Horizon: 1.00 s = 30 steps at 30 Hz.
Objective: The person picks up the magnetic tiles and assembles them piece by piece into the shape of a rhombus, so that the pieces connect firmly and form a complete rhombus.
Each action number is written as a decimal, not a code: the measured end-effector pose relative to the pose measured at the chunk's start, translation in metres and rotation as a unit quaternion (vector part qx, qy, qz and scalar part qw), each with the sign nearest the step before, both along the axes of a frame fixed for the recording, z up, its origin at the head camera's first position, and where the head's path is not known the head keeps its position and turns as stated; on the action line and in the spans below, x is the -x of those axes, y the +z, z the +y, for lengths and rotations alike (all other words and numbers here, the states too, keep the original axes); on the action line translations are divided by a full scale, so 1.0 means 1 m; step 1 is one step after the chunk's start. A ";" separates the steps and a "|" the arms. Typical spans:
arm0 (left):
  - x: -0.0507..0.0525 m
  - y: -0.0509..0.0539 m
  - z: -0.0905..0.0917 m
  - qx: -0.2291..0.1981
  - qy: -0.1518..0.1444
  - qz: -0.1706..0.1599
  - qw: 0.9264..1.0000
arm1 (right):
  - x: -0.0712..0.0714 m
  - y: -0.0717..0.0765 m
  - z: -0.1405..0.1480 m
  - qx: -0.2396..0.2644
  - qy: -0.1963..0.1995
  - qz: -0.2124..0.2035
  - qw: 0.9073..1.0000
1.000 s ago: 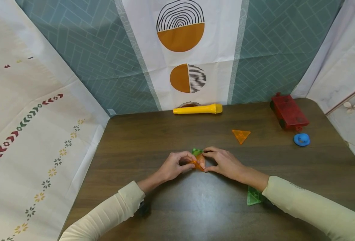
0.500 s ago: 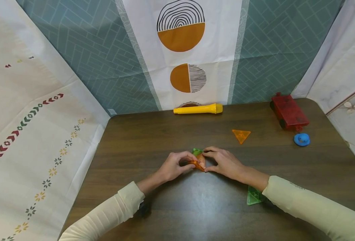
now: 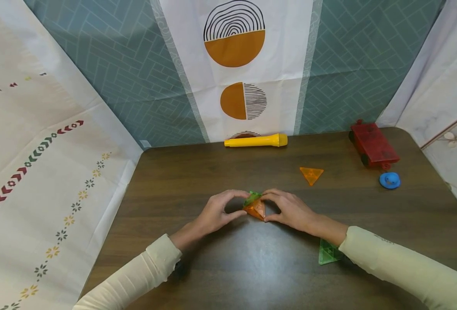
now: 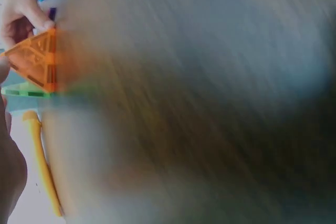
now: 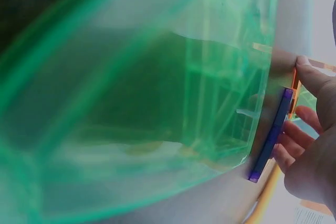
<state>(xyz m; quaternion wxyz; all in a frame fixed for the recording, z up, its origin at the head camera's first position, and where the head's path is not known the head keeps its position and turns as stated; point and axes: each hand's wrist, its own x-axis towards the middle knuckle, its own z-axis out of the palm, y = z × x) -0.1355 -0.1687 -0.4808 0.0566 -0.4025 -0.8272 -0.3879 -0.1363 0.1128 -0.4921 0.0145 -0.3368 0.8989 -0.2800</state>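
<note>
Orange-green tile assy (image 3: pixel 256 207) sits nr middle of table (image 3: pixel 197 172), btwn both hands; clock brgs per head view, 12 = far edge. Chg vs. 0.5 s ago: L hand (image 3: pixel 216 211) has shifted slightly twd 9, index off orange panel (image 3: pixel 253 212) & now at green panel (image 3: pixel 253 197), which shows more. R hand (image 3: pixel 292 211) pos. approx. unchanged. State: L thumb & index curl round assy's L side, thumb at orange corner; R thumb & fingers grip R side. Orient.: orange corner pts approx. 5, green end approx. 11; long axis approx. 11–5, assy compact & partly hidden. Purple bar (image 5: pixel 270 136) seen edge-on beside R fingers, R wrist view. Edges/room: wood surface runs from assy to far edge, yellow mic (image 3: pixel 255 141) lying along it at 12; L edge well apart at 9. Loose orange tile (image 3: pixel 311 175) at 2; red cart (image 3: pixel 374 145) & blue hat (image 3: pixel 390 180) farther, btwn 2 & 3. Green tile (image 3: pixel 328 253) at 4, partly hidden by R sleeve (image 3: pixel 402 262).
</note>
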 end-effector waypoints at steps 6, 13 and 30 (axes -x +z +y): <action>0.001 -0.006 -0.003 0.084 0.008 -0.018 0.996 | 0.001 0.000 0.001 0.000 0.006 -0.001 1.000; 0.002 -0.012 0.001 0.108 0.004 -0.048 0.993 | -0.002 0.005 -0.002 0.024 0.020 -0.017 0.999; 0.000 -0.024 0.005 0.081 -0.001 -0.031 0.996 | -0.002 0.006 -0.011 0.137 0.028 -0.074 0.987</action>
